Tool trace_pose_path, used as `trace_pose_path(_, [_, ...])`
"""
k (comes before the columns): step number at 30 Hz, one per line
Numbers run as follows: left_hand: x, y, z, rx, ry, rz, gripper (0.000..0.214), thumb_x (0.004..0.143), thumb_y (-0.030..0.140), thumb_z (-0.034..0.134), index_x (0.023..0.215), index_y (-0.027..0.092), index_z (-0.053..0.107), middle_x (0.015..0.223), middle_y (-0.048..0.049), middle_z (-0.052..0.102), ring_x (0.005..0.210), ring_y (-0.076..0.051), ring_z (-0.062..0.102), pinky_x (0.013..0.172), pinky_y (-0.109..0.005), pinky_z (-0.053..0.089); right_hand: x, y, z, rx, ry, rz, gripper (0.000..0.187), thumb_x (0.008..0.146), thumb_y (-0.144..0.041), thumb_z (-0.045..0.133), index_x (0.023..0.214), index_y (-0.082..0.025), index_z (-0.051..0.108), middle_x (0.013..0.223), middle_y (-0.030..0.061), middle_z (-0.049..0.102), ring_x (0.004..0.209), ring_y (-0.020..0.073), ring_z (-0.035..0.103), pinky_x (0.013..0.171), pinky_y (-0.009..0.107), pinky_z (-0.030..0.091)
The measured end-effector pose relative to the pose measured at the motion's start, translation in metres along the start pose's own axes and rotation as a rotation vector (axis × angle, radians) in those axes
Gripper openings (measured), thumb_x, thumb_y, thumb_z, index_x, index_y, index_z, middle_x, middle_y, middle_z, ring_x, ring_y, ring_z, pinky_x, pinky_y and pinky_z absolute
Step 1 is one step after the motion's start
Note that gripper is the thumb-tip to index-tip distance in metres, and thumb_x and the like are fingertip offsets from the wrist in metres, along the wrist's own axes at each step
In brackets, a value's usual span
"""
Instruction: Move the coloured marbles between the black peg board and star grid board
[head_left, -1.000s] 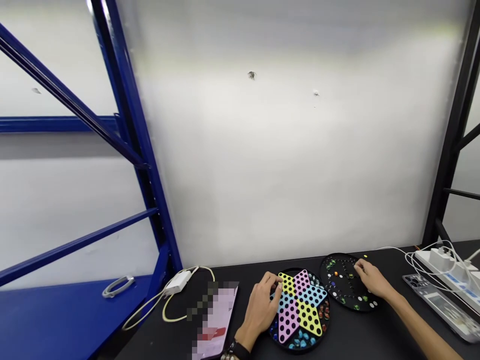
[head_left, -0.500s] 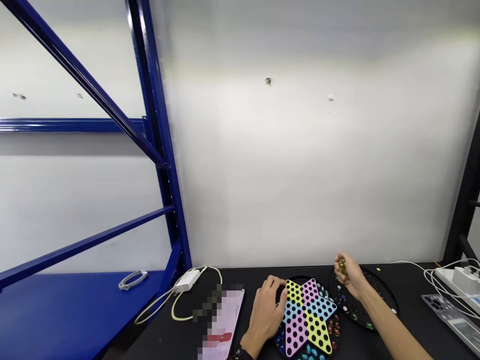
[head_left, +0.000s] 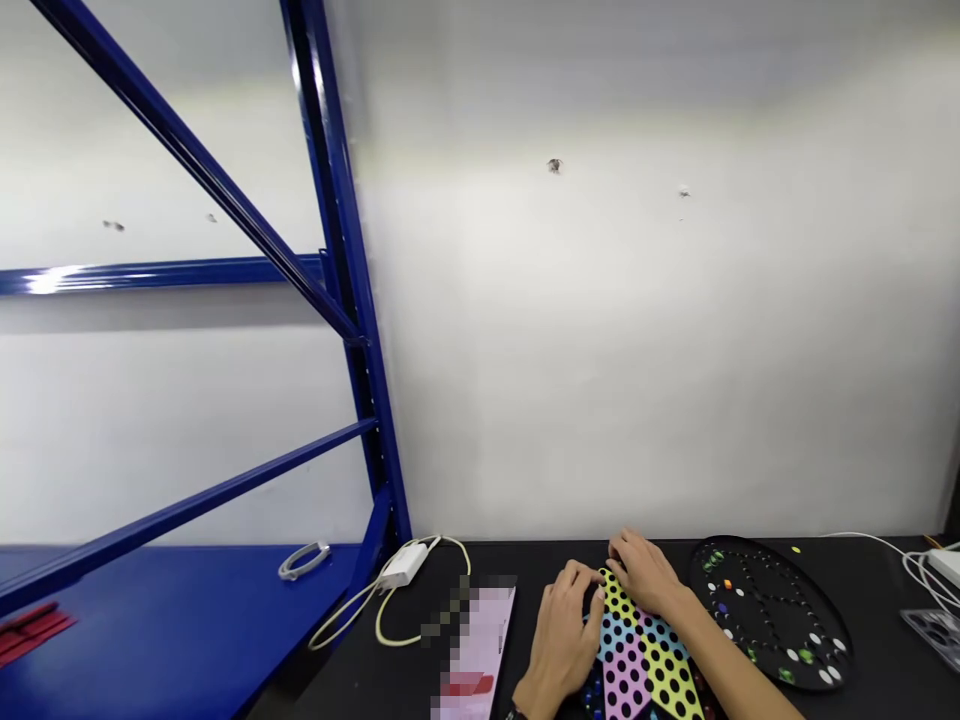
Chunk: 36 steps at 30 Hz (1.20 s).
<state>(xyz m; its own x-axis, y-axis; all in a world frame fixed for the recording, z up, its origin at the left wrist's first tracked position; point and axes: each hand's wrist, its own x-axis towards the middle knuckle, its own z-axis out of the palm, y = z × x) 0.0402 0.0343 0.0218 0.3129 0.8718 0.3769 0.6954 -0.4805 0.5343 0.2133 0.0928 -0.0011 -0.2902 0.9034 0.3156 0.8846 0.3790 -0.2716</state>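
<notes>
A star-shaped Chinese checkers board (head_left: pixel 628 680), patterned in yellow, pink and blue with black holes, lies on the black table; blue and dark red marbles show around it. At its left edge rests my left hand (head_left: pixel 561 640), palm down, thumb apart from the fingers, fingertips by the yellow point. My right hand (head_left: pixel 646 575) reaches over the far end of the board, its fingers curled downward. Whatever is under those fingers is hidden. To the right, a round black tray (head_left: pixel 780 612) holds green marbles and white pieces, with an orange and a blue piece among them.
A pink sheet or panel (head_left: pixel 484 640), partly pixelated, lies left of my left hand. Behind it are a white adapter (head_left: pixel 405 565) and its cable. A blue rack (head_left: pixel 367 340) stands at the left. At the right edge are a phone (head_left: pixel 934 630) and white cords.
My right hand, closed round yellow-green marbles before, has moved left from over the round tray to the board's far end. My left hand stays at the board's left edge. The view has shifted.
</notes>
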Motion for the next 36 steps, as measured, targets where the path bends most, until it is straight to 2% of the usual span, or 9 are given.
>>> trace_pose_path(5, [0.001, -0.002, 0.001, -0.007, 0.014, 0.011, 0.028, 0.098, 0.036, 0.036, 0.100, 0.026, 0.062, 0.105, -0.0037, 0.063, 0.099, -0.022, 0.061, 0.086, -0.035, 0.046, -0.030, 0.002, -0.015, 0.095, -0.051, -0.043, 0.035, 0.097, -0.034, 0.034, 0.121, -0.023, 0.058, 0.123, 0.0097, 0.059, 0.113, 0.0267, 0.052, 0.095, 0.042, 0.040])
trace_pose_path(8, [0.002, 0.000, 0.000, -0.012, 0.002, 0.014, 0.028, 0.098, 0.037, 0.036, 0.101, 0.025, 0.061, 0.106, -0.0043, 0.062, 0.100, -0.023, 0.060, 0.087, -0.036, 0.045, -0.046, 0.029, -0.031, 0.146, -0.018, 0.041, 0.042, 0.098, -0.038, 0.030, 0.133, -0.027, 0.050, 0.135, 0.0081, 0.053, 0.123, 0.0256, 0.046, 0.101, 0.042, 0.037])
trace_pose_path(10, [0.002, 0.001, -0.001, -0.018, -0.012, 0.008, 0.030, 0.099, 0.037, 0.034, 0.101, 0.025, 0.061, 0.107, -0.0048, 0.062, 0.101, -0.023, 0.059, 0.088, -0.037, 0.045, -0.054, 0.058, -0.042, 0.077, 0.022, 0.212, 0.044, 0.097, -0.037, 0.030, 0.133, -0.024, 0.051, 0.137, 0.0101, 0.052, 0.126, 0.0279, 0.044, 0.102, 0.045, 0.035])
trace_pose_path(12, [0.002, 0.002, -0.001, -0.022, -0.022, 0.000, 0.031, 0.099, 0.038, 0.033, 0.102, 0.025, 0.060, 0.108, -0.0049, 0.061, 0.101, -0.023, 0.059, 0.088, -0.038, 0.045, -0.061, 0.087, -0.049, -0.004, -0.018, 0.362, 0.044, 0.093, -0.036, 0.037, 0.132, -0.024, 0.053, 0.138, 0.0106, 0.051, 0.126, 0.0312, 0.044, 0.099, 0.047, 0.037])
trace_pose_path(14, [0.002, 0.001, -0.001, -0.024, -0.029, -0.007, 0.030, 0.099, 0.038, 0.033, 0.102, 0.025, 0.060, 0.109, -0.0047, 0.061, 0.101, -0.023, 0.059, 0.089, -0.038, 0.044, -0.069, 0.110, -0.049, -0.026, -0.077, 0.383, 0.039, 0.089, -0.037, 0.044, 0.124, -0.027, 0.059, 0.132, 0.0091, 0.056, 0.121, 0.0316, 0.047, 0.095, 0.046, 0.040])
trace_pose_path(16, [0.002, 0.000, 0.000, -0.026, -0.028, -0.008, 0.030, 0.099, 0.038, 0.033, 0.102, 0.025, 0.060, 0.108, -0.0046, 0.061, 0.101, -0.023, 0.059, 0.088, -0.038, 0.044, -0.075, 0.123, -0.043, -0.031, -0.067, 0.346, 0.033, 0.090, -0.039, 0.044, 0.113, -0.029, 0.065, 0.121, 0.0082, 0.060, 0.112, 0.0303, 0.052, 0.091, 0.043, 0.042])
trace_pose_path(22, [0.003, -0.002, 0.001, -0.016, -0.033, -0.017, 0.030, 0.098, 0.039, 0.034, 0.103, 0.026, 0.060, 0.109, -0.0047, 0.061, 0.100, -0.023, 0.060, 0.088, -0.038, 0.045, -0.080, 0.141, -0.028, 0.098, 0.032, 0.314, 0.032, 0.092, -0.034, 0.040, 0.107, -0.023, 0.066, 0.107, 0.0106, 0.061, 0.096, 0.0236, 0.061, 0.079, 0.031, 0.046])
trace_pose_path(29, [0.006, -0.002, 0.002, 0.001, -0.044, -0.016, 0.030, 0.097, 0.038, 0.035, 0.104, 0.026, 0.061, 0.111, -0.0050, 0.062, 0.104, -0.023, 0.060, 0.088, -0.037, 0.045, -0.086, 0.154, -0.036, 0.079, 0.027, 0.356, 0.022, 0.087, -0.027, 0.046, 0.095, -0.020, 0.066, 0.098, 0.0093, 0.062, 0.091, 0.0220, 0.061, 0.081, 0.031, 0.044])
trace_pose_path(36, [0.006, -0.005, 0.004, 0.000, -0.043, -0.007, 0.030, 0.097, 0.039, 0.035, 0.105, 0.026, 0.062, 0.111, -0.0048, 0.062, 0.104, -0.023, 0.060, 0.089, -0.036, 0.046, -0.083, 0.150, -0.035, 0.196, 0.066, 0.322, 0.026, 0.088, -0.032, 0.045, 0.098, -0.020, 0.065, 0.086, 0.0060, 0.062, 0.084, 0.0205, 0.060, 0.078, 0.030, 0.046])
